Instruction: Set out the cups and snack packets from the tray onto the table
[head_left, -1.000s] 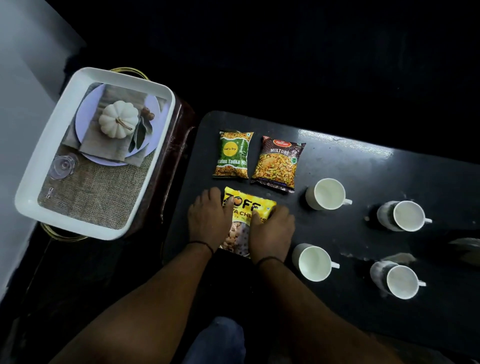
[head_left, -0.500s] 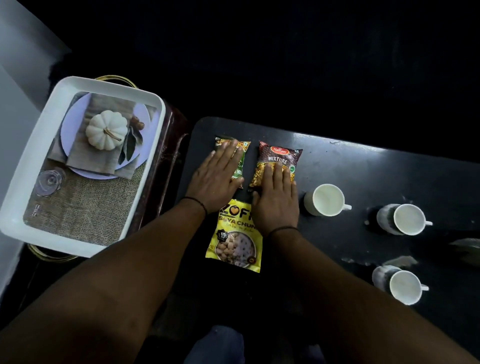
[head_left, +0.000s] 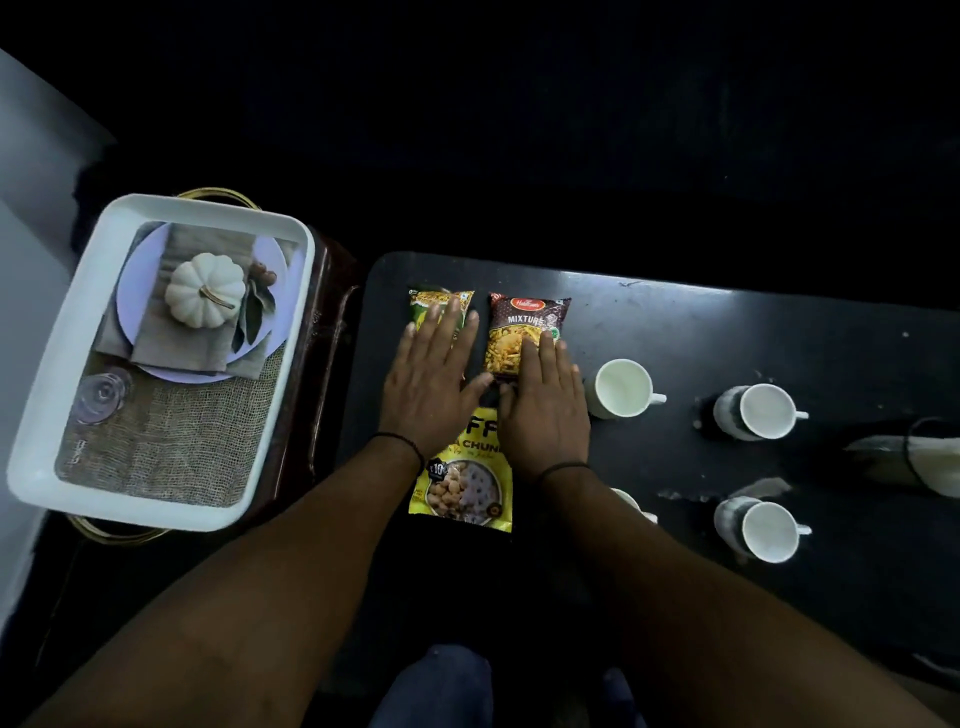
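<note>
Both hands have left the yellow packet (head_left: 464, 488); left hand (head_left: 426, 382) and right hand (head_left: 545, 410) are now pressing flat, grips open, on the green packet (head_left: 441, 301) and red packet (head_left: 524, 332), tidying the bench (head_left: 727, 332).

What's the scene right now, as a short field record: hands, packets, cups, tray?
left hand: flat on green packet
right hand: flat on brown packet
yellow packet: on table, near edge, partly under both hands
cups: three in full view, a fourth mostly behind right forearm
tray: left of table, no cups or packets in it
</note>
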